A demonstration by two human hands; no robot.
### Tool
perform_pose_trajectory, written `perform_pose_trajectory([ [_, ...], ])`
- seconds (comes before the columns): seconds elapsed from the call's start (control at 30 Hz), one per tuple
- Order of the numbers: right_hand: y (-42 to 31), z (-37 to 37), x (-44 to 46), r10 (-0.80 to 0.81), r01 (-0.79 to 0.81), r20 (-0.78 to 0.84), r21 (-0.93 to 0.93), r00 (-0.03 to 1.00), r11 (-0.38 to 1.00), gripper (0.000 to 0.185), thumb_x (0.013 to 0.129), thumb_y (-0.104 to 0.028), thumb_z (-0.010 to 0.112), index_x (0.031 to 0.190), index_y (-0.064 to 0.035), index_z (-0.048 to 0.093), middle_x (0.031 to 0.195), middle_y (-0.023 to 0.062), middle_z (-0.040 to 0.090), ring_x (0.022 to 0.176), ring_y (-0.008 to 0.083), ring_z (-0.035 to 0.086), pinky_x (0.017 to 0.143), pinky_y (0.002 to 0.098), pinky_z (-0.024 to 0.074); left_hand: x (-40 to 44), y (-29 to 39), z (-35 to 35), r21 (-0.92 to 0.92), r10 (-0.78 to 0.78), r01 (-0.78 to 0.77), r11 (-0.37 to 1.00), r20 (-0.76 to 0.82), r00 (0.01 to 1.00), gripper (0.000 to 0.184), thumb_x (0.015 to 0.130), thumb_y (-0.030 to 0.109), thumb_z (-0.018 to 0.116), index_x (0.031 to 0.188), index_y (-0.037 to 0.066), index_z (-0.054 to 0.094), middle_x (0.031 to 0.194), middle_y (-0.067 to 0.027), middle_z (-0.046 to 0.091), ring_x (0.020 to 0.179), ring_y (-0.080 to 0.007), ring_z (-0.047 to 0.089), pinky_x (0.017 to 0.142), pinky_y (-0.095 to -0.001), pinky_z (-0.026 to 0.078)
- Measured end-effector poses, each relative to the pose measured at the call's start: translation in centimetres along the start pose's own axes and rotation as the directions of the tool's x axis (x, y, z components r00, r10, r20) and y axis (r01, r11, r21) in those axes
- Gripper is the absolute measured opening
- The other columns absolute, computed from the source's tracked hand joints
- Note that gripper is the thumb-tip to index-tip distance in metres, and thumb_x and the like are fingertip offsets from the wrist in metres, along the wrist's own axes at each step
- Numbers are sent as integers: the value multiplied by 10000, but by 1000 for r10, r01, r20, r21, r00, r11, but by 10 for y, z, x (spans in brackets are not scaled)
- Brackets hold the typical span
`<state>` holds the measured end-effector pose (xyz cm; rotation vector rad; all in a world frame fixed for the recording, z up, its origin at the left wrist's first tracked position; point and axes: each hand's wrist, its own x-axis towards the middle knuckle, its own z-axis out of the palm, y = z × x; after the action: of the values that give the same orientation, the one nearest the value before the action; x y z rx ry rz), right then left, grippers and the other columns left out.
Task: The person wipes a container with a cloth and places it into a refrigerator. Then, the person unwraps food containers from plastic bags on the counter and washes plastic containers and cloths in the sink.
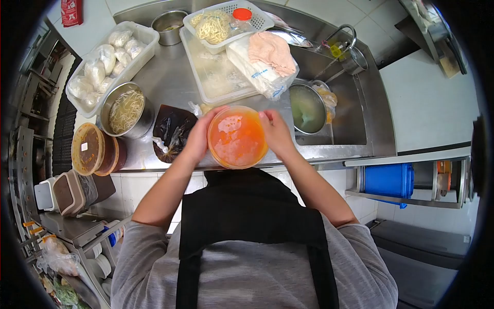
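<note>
A round clear plastic container [238,139] of orange-red sauce is held at the front edge of the steel counter, close to my apron. My left hand [199,135] grips it around the left side. On the opposite side my right hand [277,133] holds the rim, thumb near the top edge and the other fingers mostly hidden. Whether a clear lid covers the sauce, I cannot tell. Just left of my left hand lies a knotted plastic bag of dark liquid [173,129]. Behind the container stands a translucent tray [218,77].
At left are a pot of bean sprouts [127,110], stacked tubs of brown sauce [87,149] and a white bin of bagged portions [110,56]. A noodle basket [260,18] and a pink cloth [272,52] sit behind. The sink [350,126] at right holds a pot of cloudy water [307,109].
</note>
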<state>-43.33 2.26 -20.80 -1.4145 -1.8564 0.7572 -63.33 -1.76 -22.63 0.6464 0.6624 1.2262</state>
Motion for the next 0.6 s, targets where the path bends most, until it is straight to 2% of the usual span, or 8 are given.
perform_pose_trajectory([
  [0.03,2,6,-11,209,-206,8,204,978,957,203,901,-178,531,977,9,540,903,173,579,834,316,559,761,371,446,9,12,-2,-48,-88,89,995,24,996,502,952,340,339,1298,-13,425,1293,-130,492,1208,-210,459,1038,-333,325],
  [0.07,3,12,-17,403,-391,57,395,913,831,200,906,-174,520,987,8,538,912,171,579,843,312,557,773,370,444,17,19,-2,-88,-192,201,976,99,976,509,964,365,322,1292,-4,443,1275,-129,512,1185,-216,483,1028,-340,342],
  [0.17,1,26,-17,426,-368,-72,388,902,845,175,907,-145,503,979,11,533,940,174,568,869,322,551,790,373,440,28,18,2,33,-253,251,967,153,955,496,966,358,321,1285,5,459,1265,-125,524,1170,-213,498,1016,-340,356],
  [0.2,1,24,-13,425,-367,-74,389,902,845,175,907,-145,503,979,11,533,940,174,568,869,322,551,790,373,440,25,17,3,-45,-241,250,967,147,959,486,967,352,326,1279,10,472,1261,-120,530,1167,-209,501,1011,-334,362],
  [0.27,0,22,-4,150,-146,-121,43,981,988,186,925,-144,484,1012,15,526,955,160,563,867,247,550,789,321,438,17,14,4,-63,-214,222,973,115,970,476,966,345,335,1276,11,474,1260,-118,531,1166,-208,501,1011,-333,362],
  [0.4,-3,21,3,53,-51,-86,21,995,998,157,918,-114,486,998,16,523,964,168,552,872,281,552,794,349,437,11,9,-2,-123,-193,192,974,1,981,450,964,318,366,1280,15,471,1265,-111,525,1172,-205,494,1016,-330,355],
  [0.47,-3,20,6,1,2,-53,46,999,999,126,888,-91,512,958,14,515,948,176,531,904,330,533,801,393,428,9,7,-2,-125,-179,176,976,-8,984,440,961,300,371,1283,16,465,1270,-110,519,1181,-202,484,1023,-328,345],
  [0.6,0,19,16,-91,91,-32,2,995,996,126,887,-88,506,961,13,515,953,175,532,902,338,534,797,393,430,3,5,1,-96,-103,102,990,-8,995,433,954,251,369,1311,12,421,1300,-111,488,1214,-197,448,1041,-321,319],
])
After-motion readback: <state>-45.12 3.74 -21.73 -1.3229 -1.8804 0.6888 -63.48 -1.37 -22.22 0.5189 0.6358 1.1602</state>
